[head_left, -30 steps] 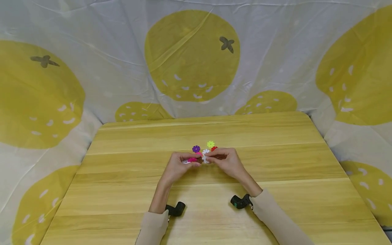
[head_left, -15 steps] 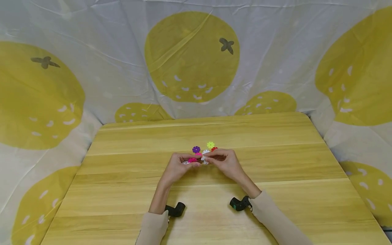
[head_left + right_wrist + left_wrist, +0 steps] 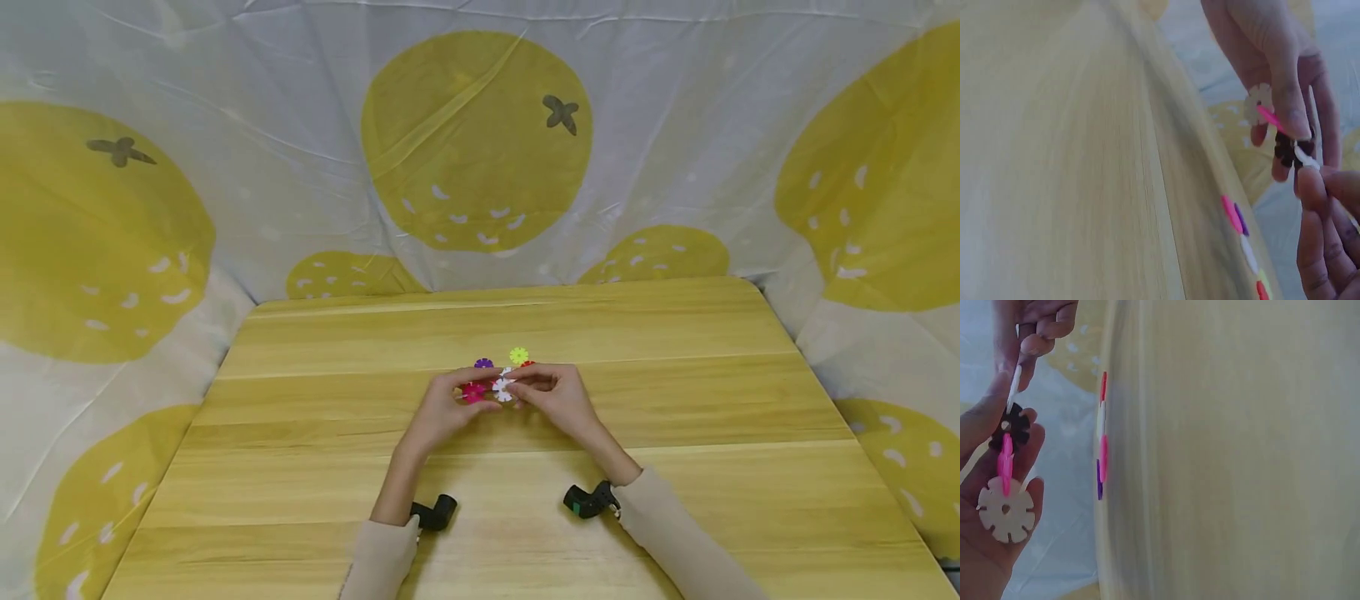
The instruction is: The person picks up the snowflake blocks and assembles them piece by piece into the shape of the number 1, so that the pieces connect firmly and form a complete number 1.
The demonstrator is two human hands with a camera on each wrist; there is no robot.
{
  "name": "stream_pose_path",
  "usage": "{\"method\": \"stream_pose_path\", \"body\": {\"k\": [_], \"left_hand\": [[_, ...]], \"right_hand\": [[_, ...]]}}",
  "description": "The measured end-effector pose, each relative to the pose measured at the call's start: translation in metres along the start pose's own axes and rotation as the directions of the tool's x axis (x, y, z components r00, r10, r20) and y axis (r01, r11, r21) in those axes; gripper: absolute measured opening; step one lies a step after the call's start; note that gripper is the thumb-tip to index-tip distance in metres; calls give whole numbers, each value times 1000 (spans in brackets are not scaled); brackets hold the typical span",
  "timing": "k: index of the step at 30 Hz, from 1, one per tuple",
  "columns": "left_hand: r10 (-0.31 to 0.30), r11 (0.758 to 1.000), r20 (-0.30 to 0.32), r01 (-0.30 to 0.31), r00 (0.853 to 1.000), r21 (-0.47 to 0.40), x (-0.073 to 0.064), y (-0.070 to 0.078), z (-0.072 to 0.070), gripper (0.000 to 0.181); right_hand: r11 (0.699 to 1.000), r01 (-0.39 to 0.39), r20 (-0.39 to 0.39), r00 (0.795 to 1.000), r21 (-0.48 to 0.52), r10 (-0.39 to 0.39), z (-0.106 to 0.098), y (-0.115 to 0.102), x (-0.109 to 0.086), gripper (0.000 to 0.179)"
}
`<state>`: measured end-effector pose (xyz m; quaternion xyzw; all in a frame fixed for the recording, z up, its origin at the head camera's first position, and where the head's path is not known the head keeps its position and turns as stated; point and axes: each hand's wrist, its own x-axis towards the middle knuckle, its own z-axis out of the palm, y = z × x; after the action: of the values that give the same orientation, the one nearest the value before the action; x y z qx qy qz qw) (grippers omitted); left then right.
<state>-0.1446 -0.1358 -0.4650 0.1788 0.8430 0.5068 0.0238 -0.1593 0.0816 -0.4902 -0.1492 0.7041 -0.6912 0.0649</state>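
A wood-grain table (image 3: 510, 550) backs onto a fruit-printed cloth (image 3: 667, 108), and in the head view the right hand (image 3: 553, 396) pinches a white notched disc (image 3: 501, 389) just left of its fingertips, with a pink notched disc (image 3: 473, 392) beside the half-open left hand (image 3: 441, 408). In the left wrist view the chain (image 3: 1005, 462) runs lengthwise from the right fingertips through a dark notched disc (image 3: 1014, 428) to another white disc (image 3: 1007, 515) over the left palm. In the right wrist view left thumb and fingers flank the dark disc, grip unclear.
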Motion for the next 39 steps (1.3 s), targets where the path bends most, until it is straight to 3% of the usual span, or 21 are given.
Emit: {"method": "stream_pose_path", "body": {"k": [5,10,15,21,25,28,33,39], "left_hand": [[50,998,-36,-48,998,39,1,1,5,38],[-27,999,-36,28,999,34,0,-2,3,36],[-99,995,-14,99,995,26,-1,-4,-2,37],[-95,995,12,95,995,1,-2,-5,-6,37],[-106,994,0,106,994,-18,-2,-4,-6,38],[-103,995,-13,102,995,-17,-2,-4,-7,38],[-100,995,-21,99,995,-21,-1,-2,-6,36],[-125,992,-29,124,992,-31,-2,-2,-4,33]], "right_hand": [[994,-101,-24,995,52,102,6,-3,1,22],[982,-128,-111,987,-139,113,-10,1,7,21],[917,-196,-187,973,-349,137,-28,12,14,27],[851,-196,-181,976,-487,121,-26,15,21,33],[799,-204,-204,973,-565,105,-20,11,23,29],[779,-234,-216,968,-582,129,-18,8,20,26],[801,-211,-169,976,-560,139,-24,6,13,27],[893,-170,-48,985,-418,165,-30,1,7,20]]}}
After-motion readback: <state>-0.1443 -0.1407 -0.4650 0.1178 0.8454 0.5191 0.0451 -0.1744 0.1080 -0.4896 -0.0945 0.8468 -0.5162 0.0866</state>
